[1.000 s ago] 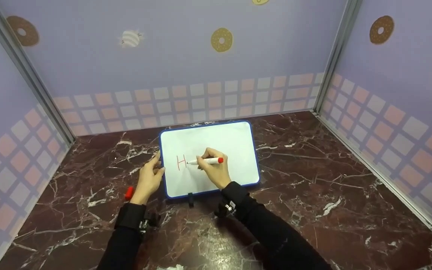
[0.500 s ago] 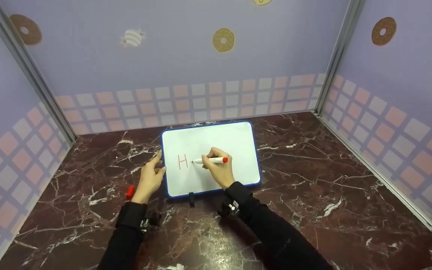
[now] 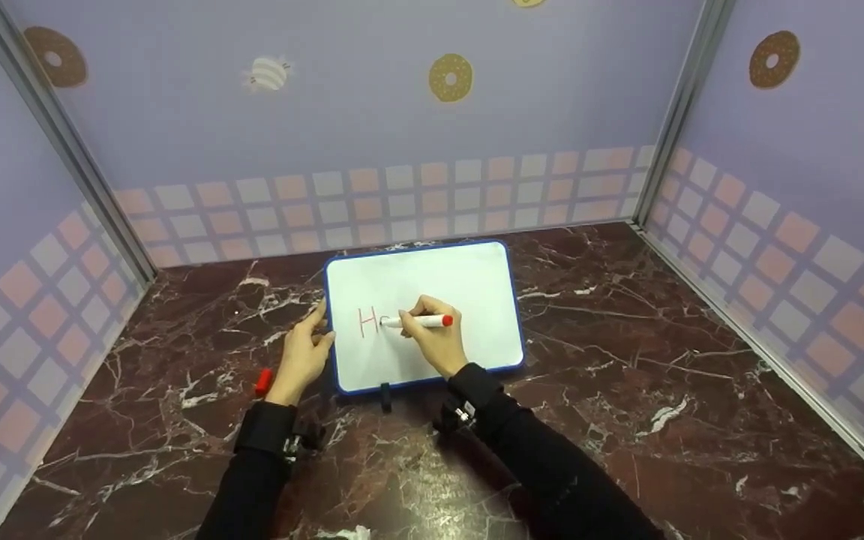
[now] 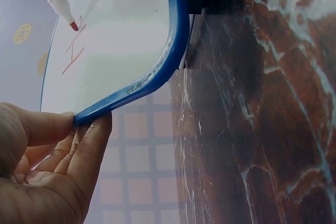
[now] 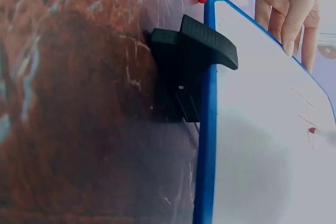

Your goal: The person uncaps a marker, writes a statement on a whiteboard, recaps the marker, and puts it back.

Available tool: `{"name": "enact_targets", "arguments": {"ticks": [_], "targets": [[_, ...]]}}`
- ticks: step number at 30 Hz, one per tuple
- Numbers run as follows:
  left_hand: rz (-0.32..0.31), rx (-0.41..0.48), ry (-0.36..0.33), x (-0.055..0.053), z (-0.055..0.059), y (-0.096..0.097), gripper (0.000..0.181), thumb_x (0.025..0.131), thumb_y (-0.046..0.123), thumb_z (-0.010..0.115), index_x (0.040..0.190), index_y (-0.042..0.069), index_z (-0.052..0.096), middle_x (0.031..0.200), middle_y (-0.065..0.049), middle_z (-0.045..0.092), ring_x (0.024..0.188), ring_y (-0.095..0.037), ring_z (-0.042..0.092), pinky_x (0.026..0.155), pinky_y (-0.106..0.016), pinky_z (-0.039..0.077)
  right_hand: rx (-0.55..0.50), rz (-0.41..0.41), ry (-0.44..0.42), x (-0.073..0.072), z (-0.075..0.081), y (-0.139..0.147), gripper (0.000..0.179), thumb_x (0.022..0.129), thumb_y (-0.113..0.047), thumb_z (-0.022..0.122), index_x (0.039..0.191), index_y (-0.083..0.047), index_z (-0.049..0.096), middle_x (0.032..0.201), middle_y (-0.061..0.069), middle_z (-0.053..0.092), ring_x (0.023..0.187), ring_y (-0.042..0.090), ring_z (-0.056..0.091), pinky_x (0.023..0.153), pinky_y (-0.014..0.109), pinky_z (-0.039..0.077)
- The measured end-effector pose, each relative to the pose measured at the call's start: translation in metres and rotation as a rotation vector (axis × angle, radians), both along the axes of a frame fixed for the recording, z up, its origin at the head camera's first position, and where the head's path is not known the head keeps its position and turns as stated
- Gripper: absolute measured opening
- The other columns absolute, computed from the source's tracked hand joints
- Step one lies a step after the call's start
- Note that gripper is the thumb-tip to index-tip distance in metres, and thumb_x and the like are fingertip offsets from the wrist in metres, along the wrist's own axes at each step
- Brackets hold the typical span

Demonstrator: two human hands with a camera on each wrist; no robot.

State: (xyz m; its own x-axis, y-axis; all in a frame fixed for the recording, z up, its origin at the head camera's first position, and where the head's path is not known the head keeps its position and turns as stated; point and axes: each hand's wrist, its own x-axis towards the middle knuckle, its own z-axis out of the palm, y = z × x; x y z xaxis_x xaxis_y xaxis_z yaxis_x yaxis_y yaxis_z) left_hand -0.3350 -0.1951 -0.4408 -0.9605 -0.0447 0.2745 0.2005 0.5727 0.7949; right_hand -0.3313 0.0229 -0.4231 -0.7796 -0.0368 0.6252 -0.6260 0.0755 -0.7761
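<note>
A whiteboard [image 3: 469, 281] with a blue frame leans back on the table. My left hand [image 3: 303, 356] pinches its left edge, thumb on the front and fingers behind, as the left wrist view shows. My right hand [image 3: 439, 345] grips a white marker [image 3: 424, 322] with a red end, its red tip [image 4: 74, 26] at the board's surface. Red strokes form a letter H [image 3: 367, 322], and a small curved stroke begins right of it at the tip. A black clip-like stand [image 5: 202, 51] holds the board's lower edge.
A red marker cap [image 3: 263, 382] lies on the dark marbled table [image 3: 597, 435], left of my left wrist. Patterned purple wall panels [image 3: 342, 97] close in the back and both sides, joined by grey metal posts [image 3: 672, 120].
The marker tip shifts slightly right from the H's right stroke, and a small curved red stroke now shows beside it. My left hand keeps its hold on the board's edge.
</note>
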Motion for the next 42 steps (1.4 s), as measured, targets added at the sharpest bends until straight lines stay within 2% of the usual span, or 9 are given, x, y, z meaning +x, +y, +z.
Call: {"name": "enact_targets", "arguments": {"ticks": [7,15,19,24,33,42], "targets": [[-0.002,-0.005,0.009,0.001,0.001,0.0,0.059,0.094,-0.008,0.055,0.15,0.0,0.038,0.13,-0.036,0.056,0.11,-0.048,0.063,0.087,-0.051,0.056,-0.017,0.006,-0.024,0.002,0.001,0.006,0.022,0.086,0.013,0.06,0.067,0.017,0.05,0.066,0.031,0.064,0.059,0.047,0.064,0.055,0.016,0.051],[-0.009,0.012,-0.018,0.0,0.0,-0.001,0.06,0.095,-0.006,0.054,0.151,0.003,0.036,0.131,-0.035,0.055,0.111,-0.048,0.063,0.084,-0.046,0.057,-0.062,-0.041,0.027,0.001,0.005,0.011,0.021,0.086,0.014,0.061,0.068,0.017,0.051,0.064,0.03,0.063,0.056,0.041,0.063,0.054,0.017,0.049],[-0.013,0.019,-0.023,0.0,0.0,-0.001,0.06,0.096,-0.006,0.054,0.152,0.003,0.035,0.131,-0.035,0.054,0.111,-0.048,0.063,0.082,-0.043,0.057,-0.09,-0.057,0.052,-0.001,0.01,0.011,0.019,0.086,0.013,0.062,0.07,0.016,0.052,0.069,0.03,0.063,0.06,0.043,0.065,0.057,0.017,0.051],[-0.007,0.011,-0.016,0.0,0.0,-0.002,0.06,0.095,-0.006,0.054,0.151,0.003,0.036,0.13,-0.035,0.055,0.11,-0.048,0.064,0.083,-0.047,0.058,-0.08,-0.065,0.055,-0.007,0.013,0.01,0.017,0.086,0.011,0.065,0.073,0.016,0.055,0.073,0.03,0.065,0.065,0.046,0.066,0.061,0.018,0.054],[-0.002,0.007,-0.012,0.0,-0.001,-0.001,0.06,0.095,-0.007,0.055,0.151,0.003,0.037,0.128,-0.035,0.056,0.109,-0.047,0.064,0.084,-0.048,0.057,-0.066,-0.068,0.035,-0.011,0.012,0.01,0.016,0.085,0.011,0.066,0.074,0.017,0.057,0.074,0.03,0.066,0.066,0.046,0.067,0.06,0.017,0.053],[-0.002,0.005,-0.006,-0.001,0.0,0.0,0.059,0.095,-0.007,0.055,0.151,0.003,0.038,0.129,-0.036,0.056,0.11,-0.048,0.064,0.088,-0.051,0.056,-0.026,-0.034,0.017,-0.003,0.006,0.014,0.021,0.085,0.014,0.061,0.068,0.017,0.049,0.065,0.03,0.064,0.057,0.043,0.064,0.054,0.017,0.05]]}}
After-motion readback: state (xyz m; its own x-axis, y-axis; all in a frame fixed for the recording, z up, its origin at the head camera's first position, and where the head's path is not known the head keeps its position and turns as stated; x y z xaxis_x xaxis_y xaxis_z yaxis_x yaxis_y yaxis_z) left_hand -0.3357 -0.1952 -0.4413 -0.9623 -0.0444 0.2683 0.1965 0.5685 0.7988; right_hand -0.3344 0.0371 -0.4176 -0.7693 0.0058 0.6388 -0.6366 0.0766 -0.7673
